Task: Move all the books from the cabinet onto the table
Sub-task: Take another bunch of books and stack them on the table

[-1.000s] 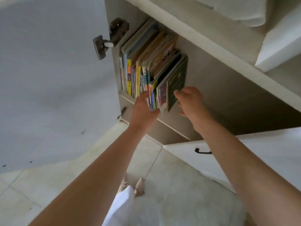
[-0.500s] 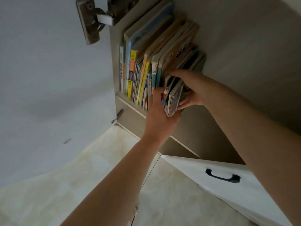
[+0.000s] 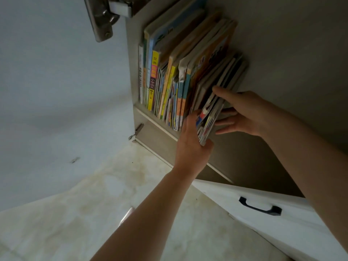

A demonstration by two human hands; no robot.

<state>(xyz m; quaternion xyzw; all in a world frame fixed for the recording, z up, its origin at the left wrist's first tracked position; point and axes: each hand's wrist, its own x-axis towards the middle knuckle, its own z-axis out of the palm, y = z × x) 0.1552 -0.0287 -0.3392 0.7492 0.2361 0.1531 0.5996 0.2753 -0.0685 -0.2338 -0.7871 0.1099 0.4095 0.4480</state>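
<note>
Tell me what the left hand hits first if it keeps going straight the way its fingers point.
The left hand points up into the shelf, so it would likely run along the bundle of thin books it touches, then meet the upright books; depth is unclear.

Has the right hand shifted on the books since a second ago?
Yes. The right hand was in front of the bundle of thin books; judged against the shelf edge, it has gone deeper inside, thumb over the bundle's top.
</note>
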